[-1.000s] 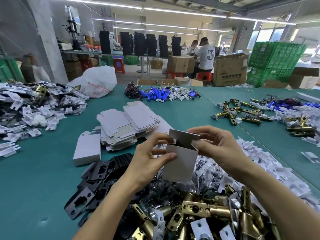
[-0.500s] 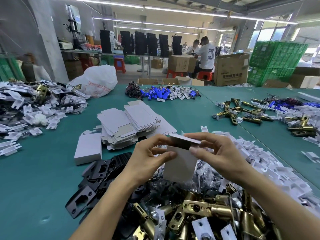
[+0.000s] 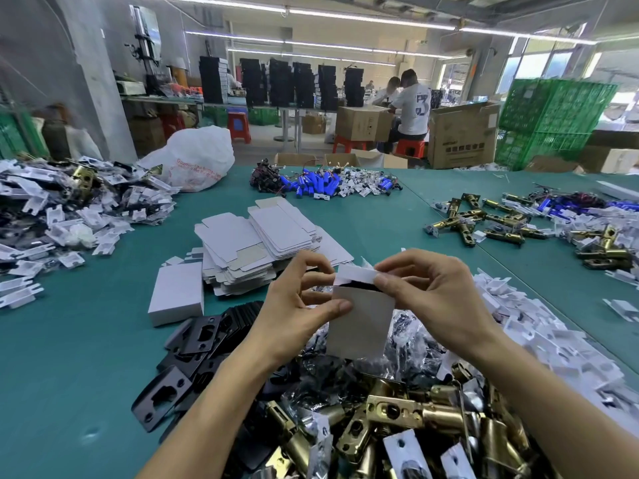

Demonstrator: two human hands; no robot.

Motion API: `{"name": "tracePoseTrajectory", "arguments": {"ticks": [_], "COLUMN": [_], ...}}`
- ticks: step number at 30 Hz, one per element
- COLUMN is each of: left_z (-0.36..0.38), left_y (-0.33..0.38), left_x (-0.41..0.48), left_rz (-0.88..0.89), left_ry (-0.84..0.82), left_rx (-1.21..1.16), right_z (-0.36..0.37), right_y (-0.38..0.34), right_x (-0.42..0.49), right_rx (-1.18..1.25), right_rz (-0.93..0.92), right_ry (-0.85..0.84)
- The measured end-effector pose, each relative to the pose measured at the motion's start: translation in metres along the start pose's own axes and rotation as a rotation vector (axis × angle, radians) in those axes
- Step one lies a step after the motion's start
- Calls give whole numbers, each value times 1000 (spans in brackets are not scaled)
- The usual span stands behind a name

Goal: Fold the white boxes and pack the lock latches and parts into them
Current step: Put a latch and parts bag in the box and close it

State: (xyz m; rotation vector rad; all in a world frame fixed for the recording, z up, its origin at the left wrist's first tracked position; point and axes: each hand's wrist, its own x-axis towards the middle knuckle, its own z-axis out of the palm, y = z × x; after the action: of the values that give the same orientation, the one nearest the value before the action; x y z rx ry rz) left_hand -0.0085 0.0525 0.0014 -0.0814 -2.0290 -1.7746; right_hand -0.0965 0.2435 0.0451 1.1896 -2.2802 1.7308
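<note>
Centrally, a white box is held upright in the air between both hands, just above the near heap of brass lock latches. Its top end is open, showing a dark interior, and its top flap is bent over toward the far side. The left hand grips the box's left edge, thumb pressed on the near face and fingers curled behind. The right hand pinches the top flap between thumb and forefinger at the box's upper right corner.

Left of the latches lies a spread of black strike plates. Beyond them a closed, folded box rests flat on the green tabletop, just beside a stack of flat box blanks. A drift of small white plastic parts runs along the right. Farther off sit a pile of blue cylinders, a white plastic bag, a mixed heap of parts at far left and scattered latches at far right.
</note>
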Motion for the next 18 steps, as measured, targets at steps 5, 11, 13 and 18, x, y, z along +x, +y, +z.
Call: {"name": "tracePoseTrajectory", "arguments": {"ticks": [5,11,13,18], "left_z": [0,7,11,14], "left_y": [-2,3,6,9], "left_x": [1,0,1,2], "left_rz": [-1,69,93,94], "left_ry": [-3,27,72,130], "left_rx": [36,54,40,42], "right_z": [-1,3,4,4], "right_y": [-4,-7,-10,-14], "right_x": [1,0,-1,-2], "right_rx": [-90,-316,-392,-451], "right_rz": [-20,-112,-159,-197], "right_ry": [-18,-4,-15,1]}}
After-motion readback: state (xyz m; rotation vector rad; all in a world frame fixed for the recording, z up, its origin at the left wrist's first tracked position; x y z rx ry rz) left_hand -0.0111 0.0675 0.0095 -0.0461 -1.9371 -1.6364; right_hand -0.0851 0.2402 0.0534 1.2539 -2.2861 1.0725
